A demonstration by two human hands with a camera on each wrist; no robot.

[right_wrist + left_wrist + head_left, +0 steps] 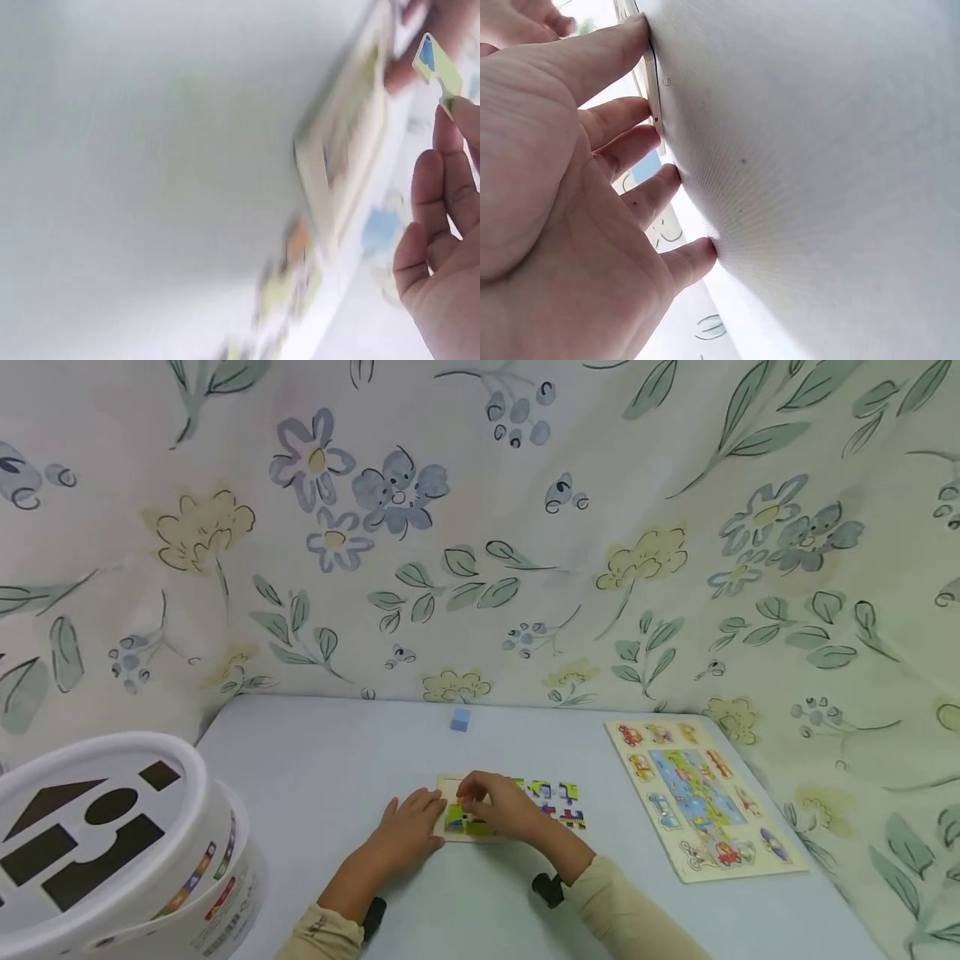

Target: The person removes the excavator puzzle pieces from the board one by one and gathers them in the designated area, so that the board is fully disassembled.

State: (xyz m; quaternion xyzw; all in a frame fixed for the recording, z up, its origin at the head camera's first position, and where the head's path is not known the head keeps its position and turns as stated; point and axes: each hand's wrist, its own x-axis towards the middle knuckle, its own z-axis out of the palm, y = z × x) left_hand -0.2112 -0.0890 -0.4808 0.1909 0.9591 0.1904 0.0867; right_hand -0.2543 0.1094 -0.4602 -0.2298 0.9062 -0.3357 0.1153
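My right hand [501, 803] is over a small wooden puzzle tray [450, 785]. Between its thumb and index finger it pinches a yellow-green puzzle piece [448, 73] with a blue corner, seen raised in the right wrist view. Green pieces fill the lower part of the tray. My left hand [405, 828] lies at the tray's left side, fingers spread. In the left wrist view its fingertips [701, 255] touch the white tabletop, the thumb by the tray's edge. Loose puzzle pieces [573, 791] lie in rows to the right of the tray.
A larger picture puzzle board [678, 852] lies on the table at the right. A small blue cube [461, 720] sits near the back edge. At the left front stands a white bucket [197, 785] whose lid has shaped holes. Floral fabric hangs behind.
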